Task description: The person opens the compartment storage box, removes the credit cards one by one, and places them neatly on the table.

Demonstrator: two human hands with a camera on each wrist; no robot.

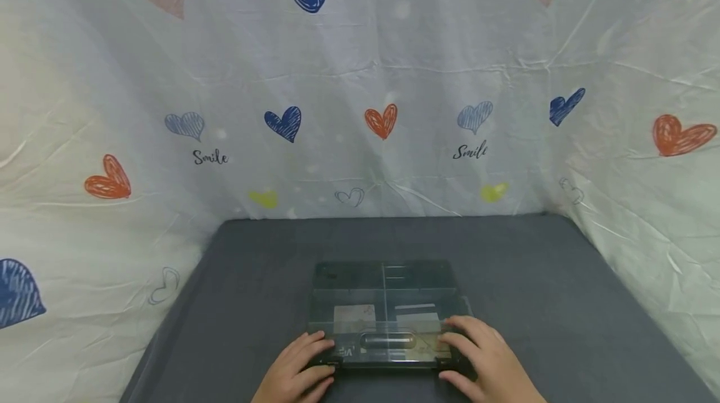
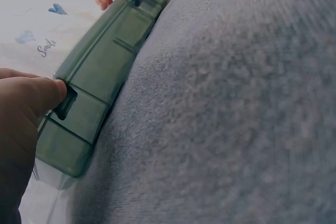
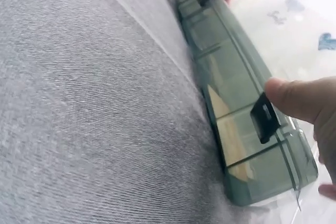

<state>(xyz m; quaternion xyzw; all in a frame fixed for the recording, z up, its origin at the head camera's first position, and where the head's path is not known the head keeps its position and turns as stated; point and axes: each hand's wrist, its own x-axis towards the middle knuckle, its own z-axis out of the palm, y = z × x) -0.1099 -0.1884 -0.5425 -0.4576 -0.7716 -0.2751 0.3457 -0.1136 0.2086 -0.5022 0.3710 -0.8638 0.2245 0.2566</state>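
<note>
A translucent dark-green plastic storage box (image 1: 349,277) with dividers lies on the grey cloth, its lid down. My left hand (image 1: 295,365) holds the box's front left corner, fingers on the lid and thumb at a black latch (image 2: 67,103). At the front right corner my right hand (image 1: 489,356) grips likewise; its thumb rests against the top of the other black latch (image 3: 265,119). Pale flat pieces (image 1: 354,315) show through the lid. In the right wrist view a yellowish flat piece (image 3: 227,124) leans behind the box's front wall.
Grey cloth (image 1: 253,278) covers the table under and around the box. A white curtain (image 1: 337,47) printed with hearts and "Smile" hangs behind the table and along both sides.
</note>
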